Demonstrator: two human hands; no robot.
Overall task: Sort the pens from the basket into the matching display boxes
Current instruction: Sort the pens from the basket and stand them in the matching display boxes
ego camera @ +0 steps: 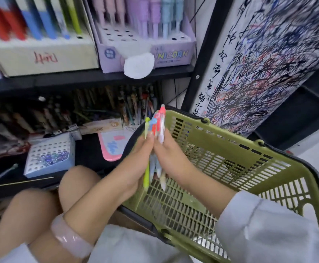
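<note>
Left hand: the left hand (136, 160) is pressing against the near side of a small bunch of coloured plastic pens (155, 141), fingers lying fairly straight along the barrels; whether the thumb is wrapping round them is hidden behind the bunch.
Right hand: the right hand (171, 156) is closing on the same bunch from the other side, fingers curling round the barrels.
Pens: they are standing nearly upright between the two palms, above the near left corner of the olive-green slotted plastic basket (230, 168); red, blue and yellow-green tops are showing, and the lower tips are poking out below the hands. The exact count is hard to make out.
Basket: it is tilting, and its right side is running out of view; its floor is partly covered by the arms.
Upper shelf: a lilac cardboard display box (173, 54) with pastel pens and a cream cardboard display box (41, 57) with red, blue and green pens are blurring, tops cut off.
Lower shelf: dark, its pens are indistinct; a pale blue perforated box (50, 154) is sitting there.
Wrist: a pale pink bangle (69, 238) is circling the left forearm.
</note>
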